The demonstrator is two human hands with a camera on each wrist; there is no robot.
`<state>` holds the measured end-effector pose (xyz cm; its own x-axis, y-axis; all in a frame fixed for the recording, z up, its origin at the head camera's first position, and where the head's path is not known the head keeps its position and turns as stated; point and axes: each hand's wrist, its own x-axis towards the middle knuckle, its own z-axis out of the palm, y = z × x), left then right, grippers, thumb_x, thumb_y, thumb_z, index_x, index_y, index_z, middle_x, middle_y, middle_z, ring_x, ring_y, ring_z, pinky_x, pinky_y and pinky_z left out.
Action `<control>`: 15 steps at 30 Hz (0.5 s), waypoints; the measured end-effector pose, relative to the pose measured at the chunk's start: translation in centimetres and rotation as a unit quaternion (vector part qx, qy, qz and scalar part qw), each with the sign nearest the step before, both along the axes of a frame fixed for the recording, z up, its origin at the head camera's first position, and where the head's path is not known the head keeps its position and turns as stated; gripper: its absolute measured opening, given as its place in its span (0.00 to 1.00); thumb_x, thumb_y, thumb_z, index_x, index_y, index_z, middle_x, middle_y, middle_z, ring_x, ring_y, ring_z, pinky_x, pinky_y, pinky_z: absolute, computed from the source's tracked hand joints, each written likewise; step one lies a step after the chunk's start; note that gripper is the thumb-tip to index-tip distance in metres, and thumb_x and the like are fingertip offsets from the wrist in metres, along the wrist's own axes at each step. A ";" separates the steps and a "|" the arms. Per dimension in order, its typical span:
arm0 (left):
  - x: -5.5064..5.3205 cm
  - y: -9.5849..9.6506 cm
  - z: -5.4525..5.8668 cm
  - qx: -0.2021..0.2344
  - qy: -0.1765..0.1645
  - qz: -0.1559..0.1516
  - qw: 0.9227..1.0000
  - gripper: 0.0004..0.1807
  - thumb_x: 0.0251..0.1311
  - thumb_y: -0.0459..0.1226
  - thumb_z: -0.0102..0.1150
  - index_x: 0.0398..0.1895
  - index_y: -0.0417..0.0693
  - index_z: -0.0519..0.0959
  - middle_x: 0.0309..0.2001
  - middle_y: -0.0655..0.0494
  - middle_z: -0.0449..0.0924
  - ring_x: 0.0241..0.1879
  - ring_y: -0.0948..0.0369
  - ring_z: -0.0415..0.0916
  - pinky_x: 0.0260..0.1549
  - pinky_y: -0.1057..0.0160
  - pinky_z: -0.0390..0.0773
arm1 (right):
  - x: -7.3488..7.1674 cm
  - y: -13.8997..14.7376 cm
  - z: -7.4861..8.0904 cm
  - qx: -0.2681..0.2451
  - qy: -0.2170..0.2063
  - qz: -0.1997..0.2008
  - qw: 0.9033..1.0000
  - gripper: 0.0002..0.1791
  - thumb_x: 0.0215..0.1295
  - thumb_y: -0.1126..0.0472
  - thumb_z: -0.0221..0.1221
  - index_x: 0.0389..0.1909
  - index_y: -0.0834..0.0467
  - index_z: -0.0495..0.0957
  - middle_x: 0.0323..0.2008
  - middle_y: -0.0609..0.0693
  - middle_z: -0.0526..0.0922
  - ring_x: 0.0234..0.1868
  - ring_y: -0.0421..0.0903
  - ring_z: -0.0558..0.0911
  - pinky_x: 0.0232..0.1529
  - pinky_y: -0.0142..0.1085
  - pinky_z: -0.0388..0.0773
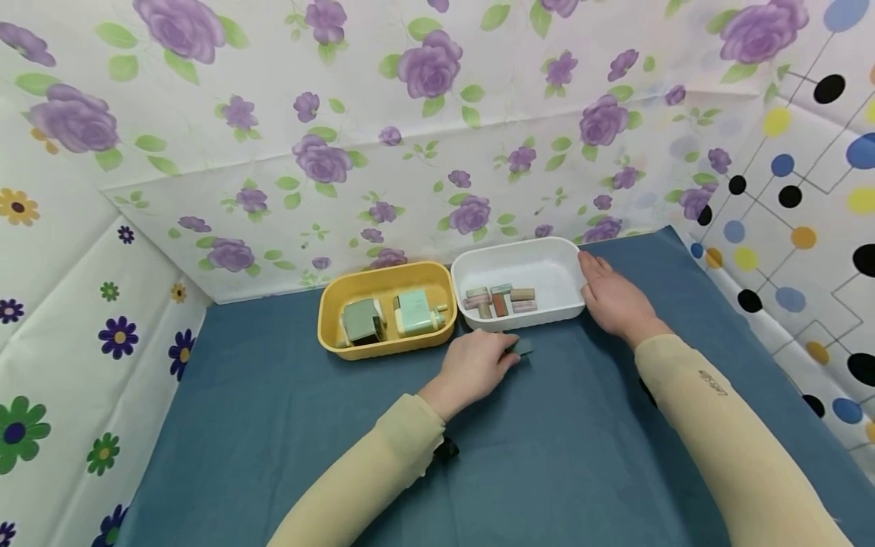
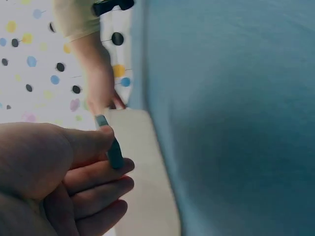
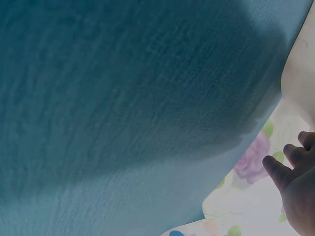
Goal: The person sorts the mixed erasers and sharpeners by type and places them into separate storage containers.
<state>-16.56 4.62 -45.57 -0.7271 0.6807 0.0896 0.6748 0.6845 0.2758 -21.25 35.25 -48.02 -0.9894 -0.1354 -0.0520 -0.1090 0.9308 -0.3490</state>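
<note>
My left hand pinches a small, thin grey-green block between thumb and fingers, just in front of the white tray. In the left wrist view the same block is seen edge-on at the fingertips. Its exact kind cannot be told. Several small blocks in brown, pink and green lie in the tray's left half. My right hand rests with fairly straight fingers against the tray's right end. The right wrist view shows that hand at its right edge, beside the pale tray wall.
A yellow tray stands against the white tray's left end. It holds a dark green boxy item and a mint boxy item. Blue cloth covers the table. A flowered sheet hangs behind, with patterned sheets at both sides.
</note>
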 end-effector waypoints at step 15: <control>-3.0 -1.0 2.5 0.102 0.015 0.068 0.992 0.20 0.76 0.47 0.66 0.65 0.52 0.86 0.32 0.57 0.88 0.22 0.62 0.76 0.20 0.63 0.72 | -0.1 0.1 -0.3 0.003 0.007 0.004 1.000 0.35 0.86 0.60 0.32 0.86 0.66 0.38 0.85 0.66 0.45 0.84 0.69 0.47 0.80 0.62 0.48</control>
<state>-19.60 3.66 -43.03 -0.8054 0.5425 0.2391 0.5908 0.7011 0.3994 -21.35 35.32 -48.37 -0.9890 -0.1425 -0.0396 -0.1207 0.9322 -0.3413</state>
